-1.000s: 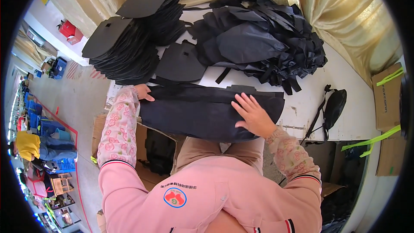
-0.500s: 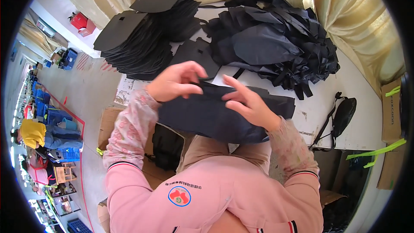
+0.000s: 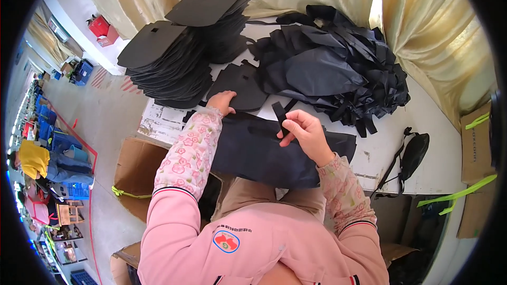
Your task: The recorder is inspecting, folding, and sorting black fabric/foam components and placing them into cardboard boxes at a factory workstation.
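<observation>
Right hand [image 3: 305,133] fingers pinch black strap [image 3: 280,117]; left hand [image 3: 223,102] flat on dark bag [image 3: 274,155]; stacked panels [image 3: 174,63] behind.

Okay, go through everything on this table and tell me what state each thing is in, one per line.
Dark fabric bag: lying flat, hanging over the table edge.
Black strap: lifted, pinched by right hand.
Left hand: resting on a black insert panel.
Stacks of black panels: piled high.
Heap of dark bags: loosely piled.
Small black pouch: lying unused.

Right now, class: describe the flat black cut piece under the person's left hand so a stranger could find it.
Start at the white worktable. Before the two tall stacks of black card pieces lies one single rounded black piece, touched by the left hand. It alone lies unstacked.
</observation>
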`<state>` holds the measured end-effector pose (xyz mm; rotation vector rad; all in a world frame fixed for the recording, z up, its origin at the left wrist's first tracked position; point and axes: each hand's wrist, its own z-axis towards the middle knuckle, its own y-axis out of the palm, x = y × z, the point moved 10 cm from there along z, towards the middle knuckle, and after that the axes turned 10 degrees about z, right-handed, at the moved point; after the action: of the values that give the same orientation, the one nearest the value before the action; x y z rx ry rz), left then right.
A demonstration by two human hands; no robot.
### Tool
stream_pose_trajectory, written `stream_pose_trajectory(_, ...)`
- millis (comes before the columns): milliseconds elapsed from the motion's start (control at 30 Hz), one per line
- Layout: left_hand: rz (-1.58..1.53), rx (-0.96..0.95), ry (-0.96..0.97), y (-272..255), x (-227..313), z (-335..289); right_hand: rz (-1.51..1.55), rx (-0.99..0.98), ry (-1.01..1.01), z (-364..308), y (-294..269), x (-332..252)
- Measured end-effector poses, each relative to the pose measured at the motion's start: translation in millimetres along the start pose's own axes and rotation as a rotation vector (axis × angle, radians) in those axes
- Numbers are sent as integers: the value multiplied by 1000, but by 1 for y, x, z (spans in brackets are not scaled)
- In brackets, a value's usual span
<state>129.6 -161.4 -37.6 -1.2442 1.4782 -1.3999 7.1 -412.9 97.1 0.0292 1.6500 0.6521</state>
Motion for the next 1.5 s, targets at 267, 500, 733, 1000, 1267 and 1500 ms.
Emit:
stream_pose_trajectory(267, -161, 88, 28, -22, -9, 0, -66, 66, 29, 6, -4, 18)
stream_pose_trajectory(500, -437, 643, 73, -152, -4, -86, -347, 236, -316, 16, -24, 4)
stream_pose_trajectory(733, -931, 380, 151, -186, 72, -162, -589, 260, -527, 27, 10, -49)
stream_pose_trajectory(1000, -474, 12, 690, -193, 151, -185, -98, -55, -498, 29, 9, -36)
stream_pose_trajectory(1267, -648, 461, 397, -199, 164, -143, 57, -359, -50, 18, 40, -13)
stream_pose_trajectory(1500, -127, 798, 559, -227, 202, -161, -107, -543, 96, -19, 61, -50)
